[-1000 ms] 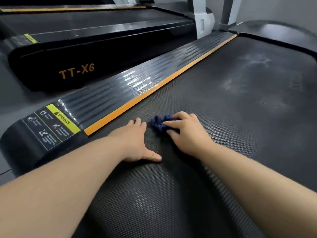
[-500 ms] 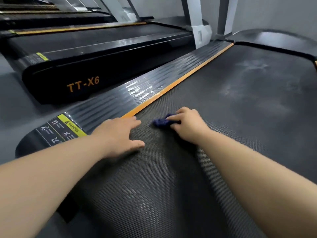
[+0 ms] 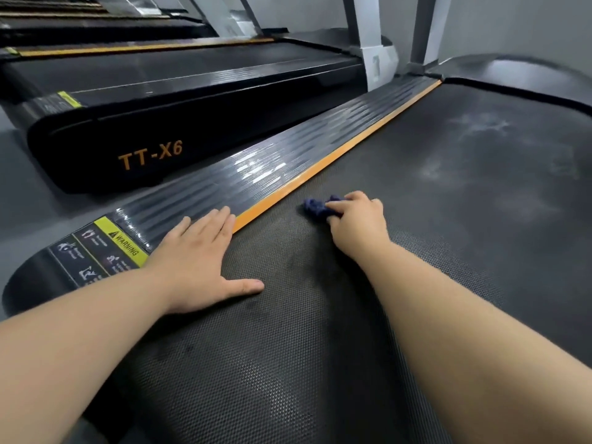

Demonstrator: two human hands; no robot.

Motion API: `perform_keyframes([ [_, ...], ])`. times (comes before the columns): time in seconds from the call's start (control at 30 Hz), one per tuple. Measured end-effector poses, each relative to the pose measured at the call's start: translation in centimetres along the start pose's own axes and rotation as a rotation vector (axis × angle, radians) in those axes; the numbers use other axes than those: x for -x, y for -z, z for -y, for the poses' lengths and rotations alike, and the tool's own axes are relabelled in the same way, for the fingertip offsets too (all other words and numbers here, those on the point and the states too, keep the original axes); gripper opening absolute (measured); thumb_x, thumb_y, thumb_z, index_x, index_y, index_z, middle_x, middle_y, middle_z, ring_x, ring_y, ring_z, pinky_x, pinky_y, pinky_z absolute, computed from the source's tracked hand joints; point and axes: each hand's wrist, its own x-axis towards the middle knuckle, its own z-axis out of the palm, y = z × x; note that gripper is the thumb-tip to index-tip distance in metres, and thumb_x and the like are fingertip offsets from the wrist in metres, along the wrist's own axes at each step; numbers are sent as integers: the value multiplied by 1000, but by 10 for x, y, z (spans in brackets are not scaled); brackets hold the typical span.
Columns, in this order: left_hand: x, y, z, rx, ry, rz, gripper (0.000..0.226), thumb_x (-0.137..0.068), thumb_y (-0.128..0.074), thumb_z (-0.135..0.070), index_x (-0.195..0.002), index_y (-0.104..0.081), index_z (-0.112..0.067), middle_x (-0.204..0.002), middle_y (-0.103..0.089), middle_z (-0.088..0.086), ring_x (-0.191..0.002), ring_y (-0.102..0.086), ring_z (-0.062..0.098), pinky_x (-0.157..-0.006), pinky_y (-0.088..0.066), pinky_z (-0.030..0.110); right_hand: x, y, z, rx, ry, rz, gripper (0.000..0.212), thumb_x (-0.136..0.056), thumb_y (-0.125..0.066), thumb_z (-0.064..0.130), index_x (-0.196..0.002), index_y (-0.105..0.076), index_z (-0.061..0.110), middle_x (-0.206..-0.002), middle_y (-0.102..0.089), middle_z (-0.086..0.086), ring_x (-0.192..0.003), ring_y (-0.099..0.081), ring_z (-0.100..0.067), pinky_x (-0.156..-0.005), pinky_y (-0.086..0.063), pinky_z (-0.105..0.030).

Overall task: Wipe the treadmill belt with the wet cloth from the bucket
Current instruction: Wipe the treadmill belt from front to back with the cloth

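The dark textured treadmill belt fills the right and lower part of the head view, with pale dusty smears farther up. My right hand grips a small crumpled dark blue cloth and presses it onto the belt near the orange edge strip. My left hand lies flat with fingers spread, its fingers on the ribbed side rail and its thumb on the belt. No bucket is in view.
A yellow warning label sits at the rail's near end. A second treadmill marked TT-X6 stands to the left across a narrow grey floor gap. Grey uprights rise at the far end.
My right hand has slid the cloth farther up the belt. My left hand has shifted left from the belt onto the side rail.
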Motion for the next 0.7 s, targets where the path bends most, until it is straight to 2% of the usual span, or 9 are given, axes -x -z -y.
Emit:
perform_keyframes([
  [0.1, 0, 2, -1, 16, 10, 33, 131, -48, 0, -100, -147, 20, -17, -155, 25, -5, -142, 19, 9, -119, 3, 41, -5, -6, 7, 18, -63, 39, 30, -91, -53, 30, -119, -62, 36, -130, -43, 3, -108, -36, -24, -93, -34, -30],
  [0.23, -2, 3, -3, 41, 27, 17, 131, -48, -1, -100, -148, 18, -17, -156, 23, -5, -143, 19, 10, -119, 3, 41, 56, 11, 29, 5, 334, 148, 30, -93, -52, 35, -120, -62, 40, -129, -45, 8, -109, -37, -23, -101, -33, -31],
  [0.3, -1, 3, -3, 44, 26, 23, 132, -48, 0, -100, -148, 18, -17, -156, 22, -4, -143, 18, 10, -119, 3, 41, 68, 17, 32, -6, 416, 203, 32, -94, -51, 35, -125, -59, 40, -131, -44, 9, -112, -37, -21, -102, -31, -30],
  [0.37, -2, 4, -3, 49, 27, 33, 131, -48, -1, -100, -148, 18, -17, -156, 22, -5, -143, 19, 10, -119, 4, 41, 44, 16, 23, 18, 357, 199, 33, -93, -53, 34, -125, -59, 41, -131, -46, 6, -116, -37, -23, -104, -32, -33],
  [0.43, -2, 4, -3, 46, 30, 45, 130, -50, -5, -99, -148, 18, -18, -156, 22, -6, -143, 19, 9, -119, 4, 41, 4, 9, 9, 57, 153, 142, 33, -93, -53, 33, -124, -60, 40, -133, -45, 2, -120, -36, -28, -104, -35, -37],
  [0.5, 0, 1, -4, 48, 40, 30, 129, -52, -8, -99, -149, 17, -18, -156, 21, -6, -143, 17, 9, -119, 4, 41, -23, 4, 5, 93, -72, 106, 34, -95, -49, 30, -127, -58, 34, -133, -43, -2, -119, -35, -30, -95, -39, -38],
  [0.53, 0, 2, -4, 43, 40, 20, 129, -52, -9, -99, -149, 16, -17, -157, 19, -6, -143, 16, 9, -119, 3, 41, -27, 2, 10, 147, -115, 112, 34, -95, -47, 27, -128, -58, 30, -130, -42, -3, -117, -35, -31, -90, -40, -36],
  [0.6, 0, 7, -6, 59, 49, 32, 131, -51, -11, -99, -150, 11, -16, -158, 14, -4, -145, 12, 12, -119, 1, 42, -15, 7, 25, 203, -34, 158, 34, -96, -44, 25, -126, -59, 29, -129, -42, -2, -114, -37, -30, -88, -37, -34],
  [0.7, -12, 19, -14, 173, 95, 11, 130, -49, -19, -96, -148, -9, -13, -157, -5, 3, -144, -5, 21, -118, -8, 42, 29, 14, 34, 91, 227, 178, 33, -95, -47, 30, -124, -60, 38, -133, -42, 4, -115, -37, -27, -101, -31, -32],
])
